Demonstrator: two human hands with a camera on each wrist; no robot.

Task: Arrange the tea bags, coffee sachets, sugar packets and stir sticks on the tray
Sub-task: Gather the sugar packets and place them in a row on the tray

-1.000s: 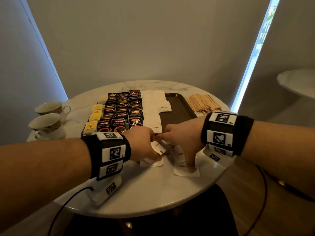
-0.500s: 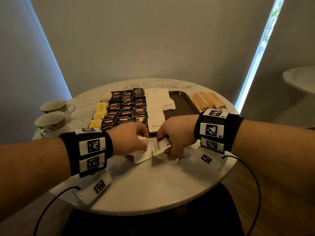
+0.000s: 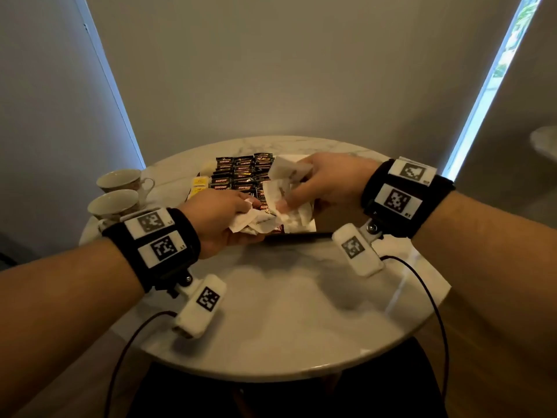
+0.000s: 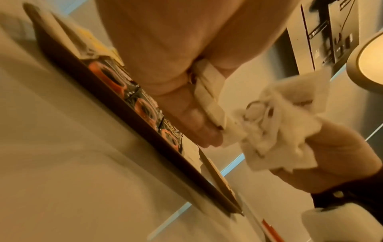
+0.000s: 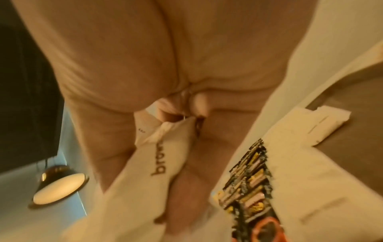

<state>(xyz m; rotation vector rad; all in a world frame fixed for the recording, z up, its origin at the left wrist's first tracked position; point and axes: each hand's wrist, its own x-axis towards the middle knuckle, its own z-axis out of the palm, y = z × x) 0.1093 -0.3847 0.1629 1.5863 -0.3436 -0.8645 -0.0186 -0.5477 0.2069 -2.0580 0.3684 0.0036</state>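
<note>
White packets (image 3: 286,188) being clutched above the tray (image 3: 301,235): right hand (image 3: 328,182) and left hand (image 3: 223,218) curling tight around crumpled, skewed bunches.

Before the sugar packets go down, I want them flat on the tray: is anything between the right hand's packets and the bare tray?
Nothing visible: the right hand holds sugar packets above the tray, whose brown floor beside the laid white packets shows bare.

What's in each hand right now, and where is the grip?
Both hold white sugar packets: left hand grips a bunch by one end; right hand pinches several at their edges.
</note>
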